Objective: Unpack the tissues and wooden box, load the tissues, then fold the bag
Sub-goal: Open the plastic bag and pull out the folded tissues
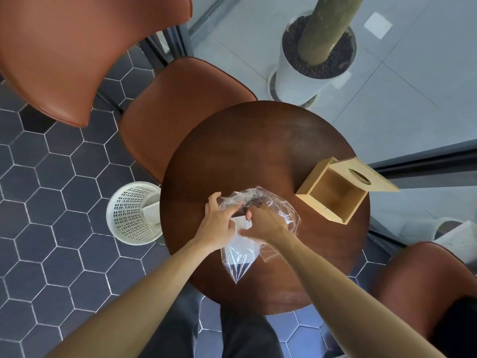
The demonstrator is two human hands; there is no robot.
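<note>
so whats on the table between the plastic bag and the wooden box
Nothing: in the head view, only bare dark tabletop separates the clear plastic bag from the open wooden box. Both hands are at the bag, away from that gap.

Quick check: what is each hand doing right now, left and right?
Left hand: closed on the clear plastic bag at its opening.
Right hand: reaching into the bag's mouth; what it grips, if anything, cannot be told.

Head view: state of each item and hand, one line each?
wooden box: out of bag, on table, empty, lid slid partly off.
plastic bag: on table, mouth held open.
tissues: white pack inside bag.
left hand: gripping bag.
right hand: reaching into bag.
</note>
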